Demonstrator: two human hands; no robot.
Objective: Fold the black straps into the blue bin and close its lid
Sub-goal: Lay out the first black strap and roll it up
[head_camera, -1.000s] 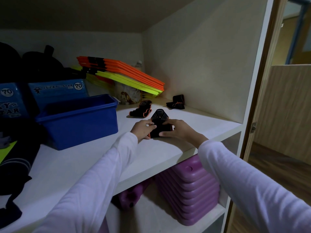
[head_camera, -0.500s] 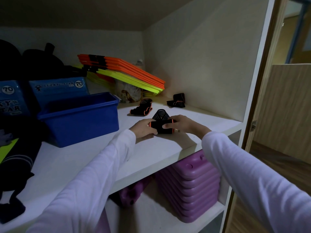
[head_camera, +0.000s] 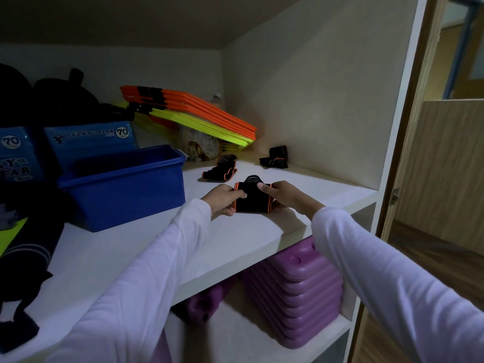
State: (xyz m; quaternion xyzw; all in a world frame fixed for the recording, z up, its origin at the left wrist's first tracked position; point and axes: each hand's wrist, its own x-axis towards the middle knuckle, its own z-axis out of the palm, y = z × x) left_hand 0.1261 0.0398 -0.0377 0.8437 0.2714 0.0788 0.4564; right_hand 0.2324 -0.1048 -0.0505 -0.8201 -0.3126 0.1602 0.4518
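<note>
Hands pinched one folded black strap [head_camera: 252,198] at its short ends, left hand [head_camera: 222,199] and right hand [head_camera: 283,194], long axis crosswise on the shelf [head_camera: 235,239]. Blue bin [head_camera: 123,187] stood open to the left, nearer the left hand. Boxes [head_camera: 89,142] behind read "LUCKY STAR", "70".

"LUCKY STAR" and a circled "70" are printed on the blue box [head_camera: 90,145] behind the blue bin [head_camera: 125,189] — on the second blue box [head_camera: 15,155] at far left, "70" and a partial "STAR" are seen
</note>
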